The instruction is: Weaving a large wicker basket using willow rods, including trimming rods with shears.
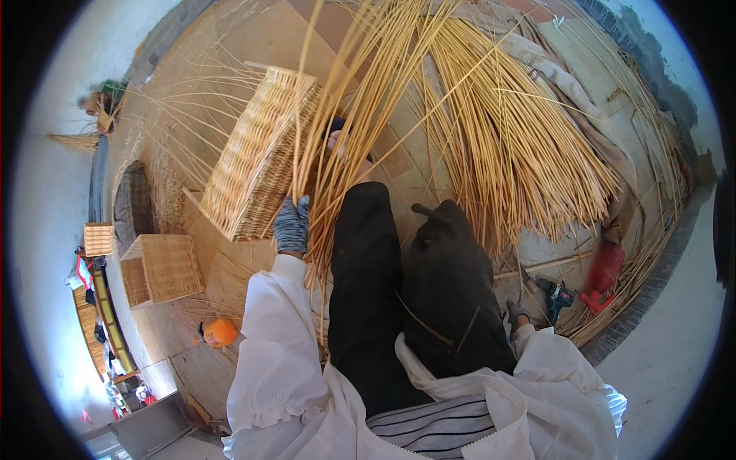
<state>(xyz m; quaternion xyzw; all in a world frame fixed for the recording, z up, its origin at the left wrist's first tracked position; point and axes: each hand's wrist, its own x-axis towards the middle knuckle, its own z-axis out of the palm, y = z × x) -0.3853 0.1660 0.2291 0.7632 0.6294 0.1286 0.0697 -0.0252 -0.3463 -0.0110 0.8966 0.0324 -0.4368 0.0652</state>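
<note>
My left hand (293, 225), in a grey knit glove, is closed around a few long wicker rods (300, 115) that rise past the woven basket (261, 157). This pale basket lies tilted just left of the hand, with long loose stakes fanning out to the left. My right hand (518, 314), also in a dark glove, is low beside my right thigh, fingers curled. Something thin and dark sticks up from it; I cannot make out what it is. Close to its right lies a cordless drill (555, 299).
A thick bundle of wicker rods (521, 146) spreads across the floor ahead and right. More rods lean between my legs and the basket. A red bottle-like thing (606, 267) stands beyond the drill. At left are a square wicker basket (172, 268) and an orange round object (220, 333).
</note>
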